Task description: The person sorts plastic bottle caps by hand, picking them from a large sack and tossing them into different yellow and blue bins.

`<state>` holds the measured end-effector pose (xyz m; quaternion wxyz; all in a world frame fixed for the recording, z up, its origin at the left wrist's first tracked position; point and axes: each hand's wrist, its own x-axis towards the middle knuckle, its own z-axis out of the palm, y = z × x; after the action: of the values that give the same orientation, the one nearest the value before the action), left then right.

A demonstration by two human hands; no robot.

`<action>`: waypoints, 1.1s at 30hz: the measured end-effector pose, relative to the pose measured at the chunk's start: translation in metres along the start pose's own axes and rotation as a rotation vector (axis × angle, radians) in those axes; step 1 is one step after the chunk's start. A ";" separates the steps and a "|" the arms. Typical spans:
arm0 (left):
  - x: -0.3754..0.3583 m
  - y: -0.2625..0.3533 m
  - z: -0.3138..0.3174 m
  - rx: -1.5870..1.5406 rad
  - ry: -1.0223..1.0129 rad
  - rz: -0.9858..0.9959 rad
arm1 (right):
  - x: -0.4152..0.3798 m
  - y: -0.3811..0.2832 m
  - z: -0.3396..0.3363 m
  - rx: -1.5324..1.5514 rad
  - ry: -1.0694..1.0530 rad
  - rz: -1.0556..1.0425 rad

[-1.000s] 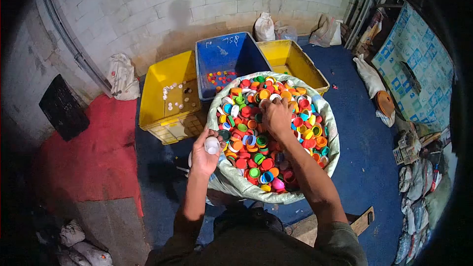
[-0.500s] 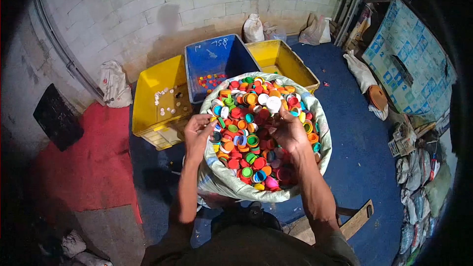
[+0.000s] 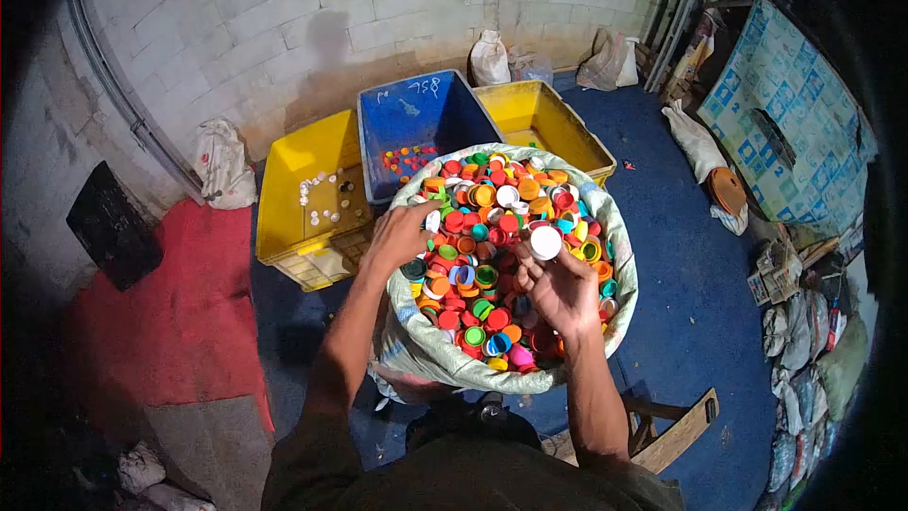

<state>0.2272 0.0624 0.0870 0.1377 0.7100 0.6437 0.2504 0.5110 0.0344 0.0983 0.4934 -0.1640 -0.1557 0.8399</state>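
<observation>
A large woven sack (image 3: 619, 322) with a rolled rim stands in front of me, heaped with plastic bottle caps (image 3: 473, 274) in many colours. Between the thumb and fingers of my right hand (image 3: 565, 295), above the heap, is a round white cap (image 3: 546, 242), its flat face turned up. My left hand (image 3: 399, 235) reaches over the left rim into the caps, back of the hand upward. Its fingers are spread apart around a small white cap (image 3: 433, 220) in the heap; part of the fingers is hidden.
Behind the sack stand a yellow crate (image 3: 284, 199) with several white caps, a blue crate (image 3: 378, 132) with red and orange caps, and another yellow crate (image 3: 577, 137). A wooden stool (image 3: 676, 435) is at lower right. Filled bags (image 3: 804, 350) line the right side.
My right hand has drawn the white cap towards me and slightly right, turning its palm up more. My left hand has moved forward and right, reaching over the caps with fingers extended.
</observation>
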 end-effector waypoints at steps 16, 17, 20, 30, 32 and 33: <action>-0.037 -0.010 0.005 -1.647 0.318 -0.298 | -0.022 0.030 0.026 0.028 -0.022 0.069; -0.052 -0.008 0.002 -1.882 0.339 -0.296 | -0.021 0.036 0.031 0.030 -0.044 0.105; -0.095 -0.036 0.013 -2.439 0.453 -0.401 | -0.014 0.071 0.045 0.057 -0.118 0.235; -0.187 -0.143 0.022 -2.477 0.629 -0.534 | 0.019 0.256 0.058 0.065 0.002 0.532; -0.186 -0.170 0.014 -2.483 0.757 -0.715 | 0.042 0.292 0.056 0.048 0.155 0.497; -0.186 -0.190 0.014 -2.445 0.785 -0.736 | 0.054 0.310 0.052 0.040 0.236 0.478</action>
<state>0.0654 -0.0930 -0.0564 0.5472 -0.2014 0.1566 0.7972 0.2227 -0.0672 0.0075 0.2989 -0.2829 -0.0375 0.9106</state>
